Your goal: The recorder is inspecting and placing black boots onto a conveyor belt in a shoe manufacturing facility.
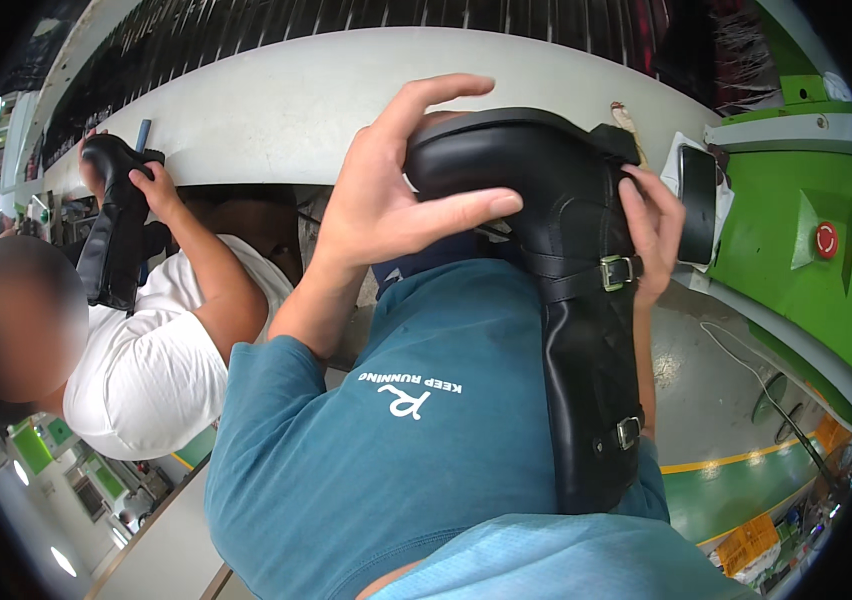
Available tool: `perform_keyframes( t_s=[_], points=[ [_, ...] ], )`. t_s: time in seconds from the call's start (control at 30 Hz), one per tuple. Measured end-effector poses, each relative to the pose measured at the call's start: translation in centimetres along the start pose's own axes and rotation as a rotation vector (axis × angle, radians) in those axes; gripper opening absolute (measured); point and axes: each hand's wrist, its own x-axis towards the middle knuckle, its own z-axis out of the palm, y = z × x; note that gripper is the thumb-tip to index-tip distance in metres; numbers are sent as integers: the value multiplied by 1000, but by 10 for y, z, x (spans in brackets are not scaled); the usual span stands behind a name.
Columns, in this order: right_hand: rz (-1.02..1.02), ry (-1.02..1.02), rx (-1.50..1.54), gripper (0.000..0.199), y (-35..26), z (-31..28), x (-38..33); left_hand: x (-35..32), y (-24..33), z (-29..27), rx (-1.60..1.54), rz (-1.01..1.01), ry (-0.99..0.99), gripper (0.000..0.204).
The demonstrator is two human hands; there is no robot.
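Observation:
A tall black boot (571, 215) with two buckled straps lies against my front, its shaft toward me and its sole edge facing the table. My left hand (386, 190) cups the toe, with the thumb stretched over the upper and the index finger raised above the sole edge; its other fingers are mostly hidden. At the heel, my right hand (654, 230) grips the boot from the right side, fingers bent by the heel block. The right palm is hidden behind the shaft. A light grey table (276, 100) lies just beyond the boot.
At left, a co-worker in a white shirt (151, 380) holds another black boot (121, 225). A green machine (796, 250) with a red button (826, 240) stands at right. Beside it lies a dark phone (698, 200). A thin cable (746, 345) hangs over the floor.

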Motion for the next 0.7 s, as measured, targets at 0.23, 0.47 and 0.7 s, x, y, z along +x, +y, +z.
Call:
perform_keyframes(
  t_s=[0.23,0.47,0.7],
  points=[
    [-50,-81,-19,45,2,-15,18,-7,-10,10,62,176,43,69],
    [-118,-101,13,43,-4,-20,26,-15,-10,6,-21,94,20,70],
    [-96,-174,-10,41,-12,-21,36,-15,-17,-2,18,177,-4,63]
  ],
)
